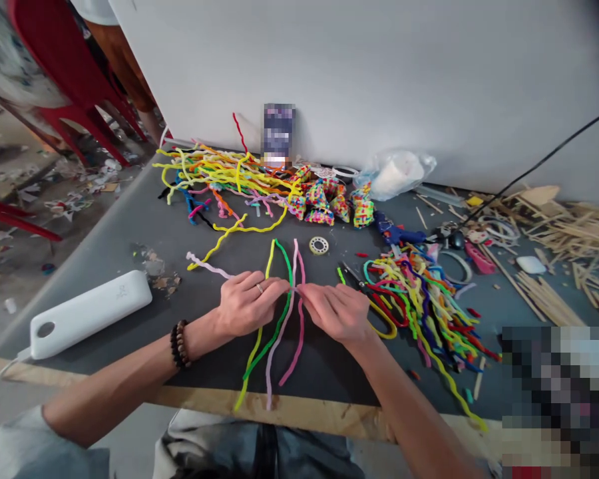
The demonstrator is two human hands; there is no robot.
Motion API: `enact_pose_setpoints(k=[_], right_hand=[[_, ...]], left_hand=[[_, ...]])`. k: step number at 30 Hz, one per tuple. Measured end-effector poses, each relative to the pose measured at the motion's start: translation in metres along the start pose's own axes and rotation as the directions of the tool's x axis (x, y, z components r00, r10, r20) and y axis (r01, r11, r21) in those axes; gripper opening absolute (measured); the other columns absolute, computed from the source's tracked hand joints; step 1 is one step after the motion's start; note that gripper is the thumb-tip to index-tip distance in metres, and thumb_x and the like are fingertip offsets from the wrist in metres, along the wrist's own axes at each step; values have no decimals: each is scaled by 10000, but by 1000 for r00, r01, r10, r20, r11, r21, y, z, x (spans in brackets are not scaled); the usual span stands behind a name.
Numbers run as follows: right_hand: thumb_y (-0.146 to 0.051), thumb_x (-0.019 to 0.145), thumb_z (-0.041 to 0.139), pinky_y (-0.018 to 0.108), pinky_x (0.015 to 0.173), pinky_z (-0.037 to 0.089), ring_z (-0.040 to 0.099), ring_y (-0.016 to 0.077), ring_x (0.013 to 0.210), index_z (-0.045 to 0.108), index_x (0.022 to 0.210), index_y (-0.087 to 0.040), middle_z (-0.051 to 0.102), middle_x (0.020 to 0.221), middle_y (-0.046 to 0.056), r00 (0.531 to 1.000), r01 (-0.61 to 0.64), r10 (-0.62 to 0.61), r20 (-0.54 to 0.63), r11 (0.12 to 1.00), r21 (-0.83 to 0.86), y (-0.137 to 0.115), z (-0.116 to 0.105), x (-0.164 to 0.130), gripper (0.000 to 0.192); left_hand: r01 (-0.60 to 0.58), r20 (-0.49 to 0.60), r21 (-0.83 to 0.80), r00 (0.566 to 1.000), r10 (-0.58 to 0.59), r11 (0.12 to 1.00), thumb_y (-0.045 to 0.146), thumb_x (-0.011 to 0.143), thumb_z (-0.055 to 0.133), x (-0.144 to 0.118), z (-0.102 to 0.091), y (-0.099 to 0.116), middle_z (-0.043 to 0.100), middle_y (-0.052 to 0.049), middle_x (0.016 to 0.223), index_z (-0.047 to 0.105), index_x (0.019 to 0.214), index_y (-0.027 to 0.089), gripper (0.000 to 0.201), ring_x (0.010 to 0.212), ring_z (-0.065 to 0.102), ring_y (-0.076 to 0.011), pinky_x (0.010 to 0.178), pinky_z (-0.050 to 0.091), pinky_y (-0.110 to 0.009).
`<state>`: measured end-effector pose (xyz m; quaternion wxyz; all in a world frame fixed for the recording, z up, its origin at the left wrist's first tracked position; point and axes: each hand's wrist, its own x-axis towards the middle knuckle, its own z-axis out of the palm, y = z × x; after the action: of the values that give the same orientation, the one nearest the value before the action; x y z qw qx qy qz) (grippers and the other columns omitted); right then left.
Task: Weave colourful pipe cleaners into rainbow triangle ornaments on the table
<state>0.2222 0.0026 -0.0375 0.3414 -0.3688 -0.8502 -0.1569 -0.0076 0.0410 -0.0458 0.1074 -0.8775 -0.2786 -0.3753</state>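
Observation:
My left hand (247,303) is closed in a pinch on a pale lilac pipe cleaner (210,266), whose far end sticks out to the upper left. Facing it, my right hand (334,311) pinches the short stretch showing between my fingertips. Running lengthwise under my hands are a yellow pipe cleaner (253,352), a green pipe cleaner (263,348), a light pink pipe cleaner (271,362) and a darker pink pipe cleaner (295,352). The lilac one lies across them; my fingers hide how it passes over or under.
Loose pipe cleaners lie in a long pile (214,169) at the back and a mixed heap (429,299) on the right. Scissors (353,274), a tape roll (319,245), a blue glue gun (397,231), woven colourful pieces (324,199), a white power bank (92,313) and wooden sticks (534,286) surround my hands.

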Motion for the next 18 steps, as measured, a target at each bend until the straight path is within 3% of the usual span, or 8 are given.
enact_pose_setpoints(k=[3,5,9,13,18], right_hand=[[-148,942,728,320,564,365,622,104,631,732,1069,-156,809,929,41,975,220,-210,71,948,-230,-1,-6,4,127],[-159,953,715,318,562,347,584,106,636,744,1031,-166,790,894,35,963,267,-246,110,920,-285,-3,-9,8,84],[-151,945,718,322,564,330,548,120,640,744,1009,-126,729,775,34,973,225,-195,125,922,-315,-7,-8,10,74],[-117,954,690,329,520,300,472,110,530,735,1022,-88,579,575,-28,984,175,-154,94,942,-288,-2,-4,9,87],[-37,963,608,317,503,367,525,121,535,734,981,-125,608,605,-12,974,176,-140,181,964,-201,-1,-3,17,154]], left_hand=[[36,19,-20,999,-36,999,109,926,694,3,1,-2,756,62,744,650,943,222,122,595,551,-139,585,416,-310],[61,29,-26,998,-60,998,129,941,691,4,2,-2,729,65,696,648,910,229,113,591,554,-140,594,424,-305],[44,44,-25,998,-43,999,146,944,701,5,5,-2,716,61,681,661,901,230,103,594,566,-141,591,428,-311],[-19,22,-26,1000,20,999,146,944,705,5,6,-8,700,54,665,676,935,211,72,573,566,-131,561,426,-315],[-169,-19,1,985,169,986,82,938,664,5,2,-14,753,15,755,692,1077,147,155,590,594,-124,522,414,-313]])
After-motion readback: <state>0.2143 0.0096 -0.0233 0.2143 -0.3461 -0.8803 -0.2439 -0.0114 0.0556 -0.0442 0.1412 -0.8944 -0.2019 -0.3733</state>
